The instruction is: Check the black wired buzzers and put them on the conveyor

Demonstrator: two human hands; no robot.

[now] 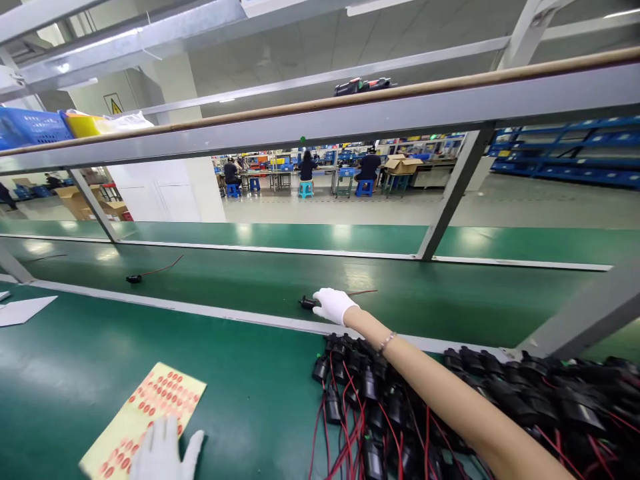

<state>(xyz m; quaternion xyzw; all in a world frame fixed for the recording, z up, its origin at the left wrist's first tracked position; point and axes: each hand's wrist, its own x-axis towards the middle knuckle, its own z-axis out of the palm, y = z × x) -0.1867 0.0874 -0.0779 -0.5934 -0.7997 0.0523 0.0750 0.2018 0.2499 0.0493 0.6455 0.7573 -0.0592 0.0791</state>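
From where I stand, the work centres on a heap of black parts (369, 385) with red wires, piled on the green desk (250, 380). Beyond the heap, past the white rail (200, 311) that edges the desk, the right hand (333, 305) reaches out in its white glove. Its fingers are closed on a small black part (307, 303), which sits just beyond the heap's left end, over the green strip (250, 280); a thin wire (363, 292) shows on the other side of the glove.

The left hand (167, 450), also gloved, lies over a yellowish sheet (130, 420) of red oval stickers, well left of the heap. It is flat, thumb apart from the fingers, pinching nothing that I can see.

I'd judge the step in hand to be the handling of that one part at the strip, though I can't tell whether it is being picked up or laid down. If lifting, the move calls for a secure hold and the wire kept free of the rail; if placing, a clean release. A second black part (133, 279) lies on the strip, far left of the heap.
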